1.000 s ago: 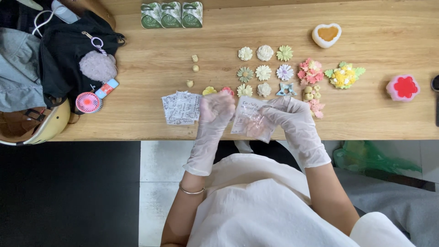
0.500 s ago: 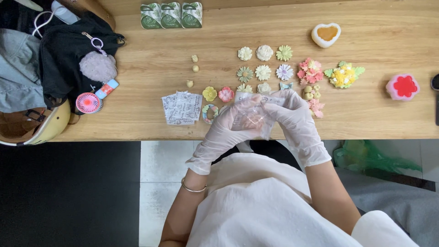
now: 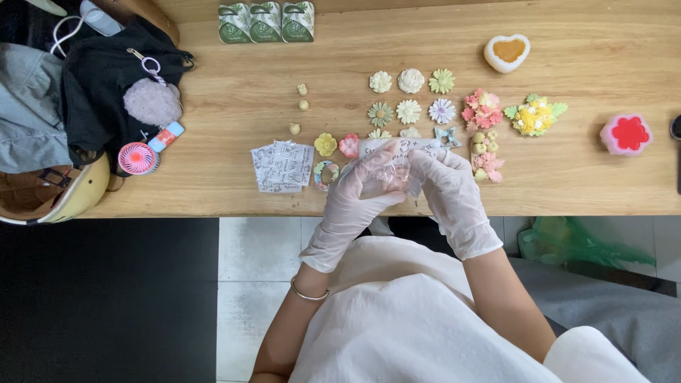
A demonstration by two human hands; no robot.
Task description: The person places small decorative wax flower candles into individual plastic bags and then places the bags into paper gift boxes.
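You are holding a small clear printed plastic bag (image 3: 390, 167) between both gloved hands, just above the near edge of the wooden surface (image 3: 582, 184). Your left hand (image 3: 358, 195) is curling under it, fingers pinching its lower left side; your right hand (image 3: 447, 188) is pinching the right edge. The bag is likely weighing almost nothing, thin, limp and slippery against gloves, so you are best gripping it at the edges. A pink flower piece (image 3: 349, 145) is lying just beyond your left hand.

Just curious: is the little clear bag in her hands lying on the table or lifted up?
Lifted: both gloved hands, left hand and right hand, hold the clear bag above the table edge.
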